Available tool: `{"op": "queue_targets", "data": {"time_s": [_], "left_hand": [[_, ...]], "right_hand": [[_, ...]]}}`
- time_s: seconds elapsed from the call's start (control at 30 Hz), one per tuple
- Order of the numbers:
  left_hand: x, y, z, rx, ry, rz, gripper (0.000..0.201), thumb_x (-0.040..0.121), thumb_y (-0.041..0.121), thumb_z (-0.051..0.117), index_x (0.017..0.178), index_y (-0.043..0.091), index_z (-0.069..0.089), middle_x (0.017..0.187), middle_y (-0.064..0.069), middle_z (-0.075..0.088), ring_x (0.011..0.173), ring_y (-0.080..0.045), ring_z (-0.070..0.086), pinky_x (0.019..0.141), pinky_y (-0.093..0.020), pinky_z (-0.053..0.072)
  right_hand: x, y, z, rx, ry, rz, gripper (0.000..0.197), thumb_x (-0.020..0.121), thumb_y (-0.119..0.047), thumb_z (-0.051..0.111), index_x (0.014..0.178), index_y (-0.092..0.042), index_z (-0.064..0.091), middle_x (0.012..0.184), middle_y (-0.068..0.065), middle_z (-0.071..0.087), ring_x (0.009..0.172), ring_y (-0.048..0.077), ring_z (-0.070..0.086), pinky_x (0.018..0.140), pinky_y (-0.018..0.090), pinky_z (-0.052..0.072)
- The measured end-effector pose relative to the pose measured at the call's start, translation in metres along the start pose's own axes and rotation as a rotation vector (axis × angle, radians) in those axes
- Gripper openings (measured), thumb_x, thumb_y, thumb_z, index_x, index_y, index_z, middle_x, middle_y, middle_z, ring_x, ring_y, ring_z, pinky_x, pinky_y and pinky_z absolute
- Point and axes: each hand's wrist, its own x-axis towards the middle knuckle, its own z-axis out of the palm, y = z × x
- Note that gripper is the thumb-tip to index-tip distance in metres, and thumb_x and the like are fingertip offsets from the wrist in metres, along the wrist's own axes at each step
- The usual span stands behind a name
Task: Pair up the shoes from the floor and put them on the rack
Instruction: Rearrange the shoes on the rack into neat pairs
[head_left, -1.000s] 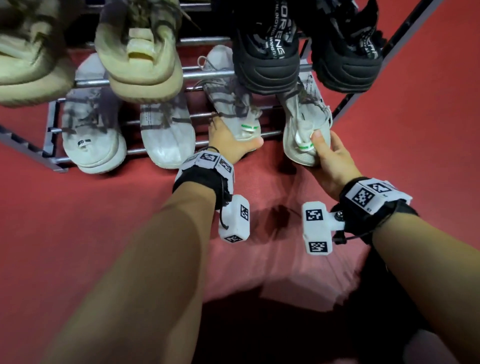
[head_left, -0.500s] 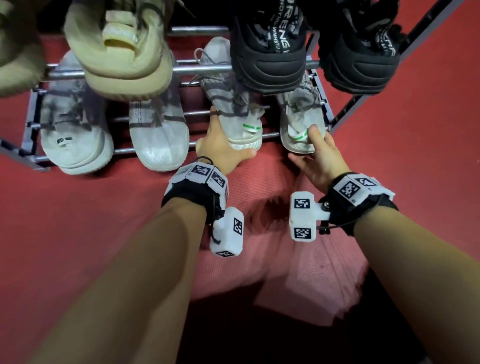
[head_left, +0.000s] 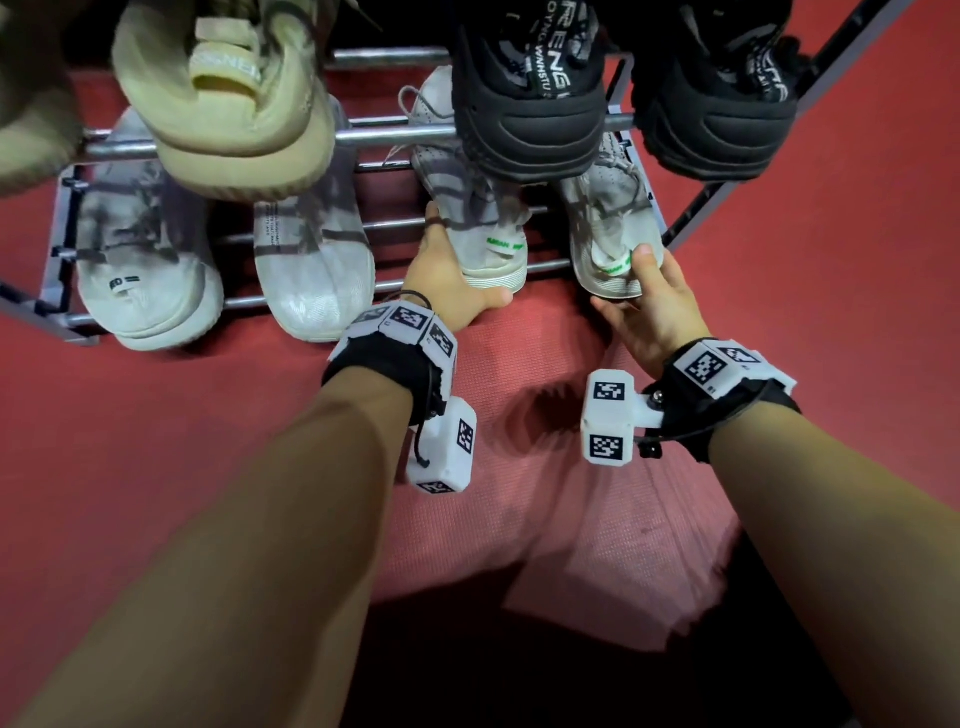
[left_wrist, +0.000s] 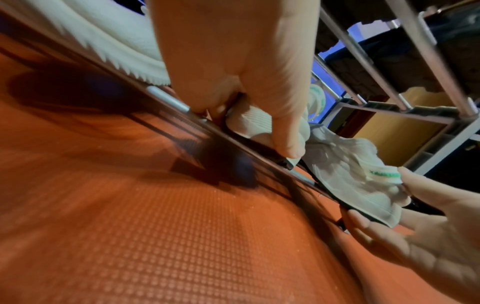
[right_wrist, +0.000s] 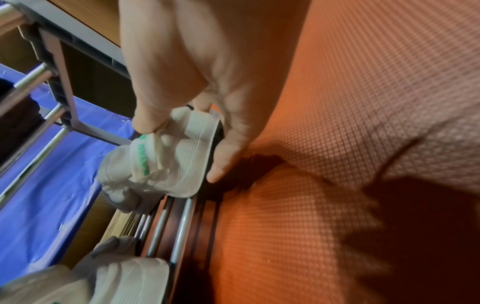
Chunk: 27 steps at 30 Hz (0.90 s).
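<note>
Two white sneakers with green heel tabs lie on the lower shelf of the metal rack, heels toward me. My left hand grips the heel of the left sneaker, thumb under its back edge and fingers along its left side. My right hand pinches the heel of the right sneaker, thumb on the green tab and fingers under the sole. The left wrist view shows the left hand on that heel and the right sneaker. The right wrist view shows the right hand on its sneaker.
Another pale grey pair fills the lower shelf's left half. On the upper bar hang beige shoes and black shoes, overhanging the lower shelf. Red textured floor spreads in front.
Both hands have pushed the two green-tab sneakers further back onto the lower shelf; the right sneaker's heel moved from over the floor to the front bar.
</note>
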Motion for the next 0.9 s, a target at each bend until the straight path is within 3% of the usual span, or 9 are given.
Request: {"op": "queue_targets", "data": {"time_s": [0.23,0.33,0.5,0.63,0.73,0.8,0.9], "left_hand": [[-0.003,0.002,-0.002,0.009,0.019,-0.013,0.094,0.061,0.022,0.084,0.137,0.012,0.031,0.133,-0.004,0.050,0.120,-0.019,0.051,0.096,-0.020,0.037],[-0.007,0.003,-0.004,-0.023,0.028,0.001,0.092,0.062,0.020,0.084,0.137,0.013,0.032,0.132,-0.004,0.051,0.119,-0.019,0.052,0.096,-0.021,0.038],[-0.010,0.004,-0.003,-0.022,0.005,0.014,0.090,0.065,0.021,0.082,0.138,0.015,0.030,0.130,0.002,0.051,0.112,-0.010,0.051,0.088,-0.016,0.035],[-0.009,0.004,-0.003,-0.004,0.010,-0.005,0.087,0.064,0.022,0.083,0.135,0.013,0.034,0.128,0.000,0.054,0.112,-0.013,0.053,0.088,-0.018,0.036],[-0.011,0.010,-0.006,0.035,-0.011,-0.006,0.085,0.067,0.021,0.082,0.136,0.013,0.034,0.124,0.005,0.053,0.103,-0.005,0.047,0.084,-0.014,0.033],[-0.013,0.012,-0.006,0.041,-0.006,-0.009,0.085,0.068,0.021,0.082,0.137,0.013,0.034,0.123,0.006,0.053,0.101,-0.006,0.048,0.082,-0.013,0.033],[-0.015,0.015,-0.004,0.038,0.006,-0.026,0.084,0.068,0.021,0.081,0.137,0.013,0.033,0.130,-0.001,0.054,0.114,-0.015,0.053,0.085,-0.016,0.034]], "right_hand": [[0.000,-0.007,0.000,-0.034,-0.029,0.038,0.038,0.099,-0.032,0.045,0.135,-0.021,0.042,0.107,-0.006,0.062,0.092,0.010,0.063,0.072,0.024,0.057],[0.000,-0.010,0.001,-0.052,-0.032,0.040,0.041,0.099,-0.034,0.045,0.137,-0.021,0.040,0.113,-0.003,0.060,0.094,0.012,0.063,0.074,0.026,0.057],[0.005,-0.009,0.001,-0.051,-0.039,0.047,0.043,0.098,-0.034,0.045,0.139,-0.022,0.039,0.122,0.000,0.059,0.096,0.014,0.064,0.074,0.027,0.058],[0.007,-0.009,0.002,-0.055,-0.039,0.055,0.044,0.098,-0.036,0.044,0.140,-0.024,0.037,0.128,0.000,0.057,0.104,0.016,0.062,0.070,0.027,0.057],[0.007,-0.013,0.005,-0.074,-0.018,0.101,0.050,0.097,-0.040,0.043,0.144,-0.026,0.030,0.136,0.000,0.051,0.111,0.019,0.058,0.064,0.030,0.055],[0.009,-0.014,0.004,-0.048,-0.024,0.113,0.051,0.097,-0.035,0.043,0.145,-0.025,0.029,0.135,0.002,0.051,0.107,0.019,0.058,0.059,0.028,0.056],[0.010,-0.014,0.001,-0.029,-0.045,0.088,0.048,0.097,-0.023,0.044,0.143,-0.023,0.033,0.131,0.004,0.055,0.099,0.017,0.061,0.058,0.024,0.056]]}}
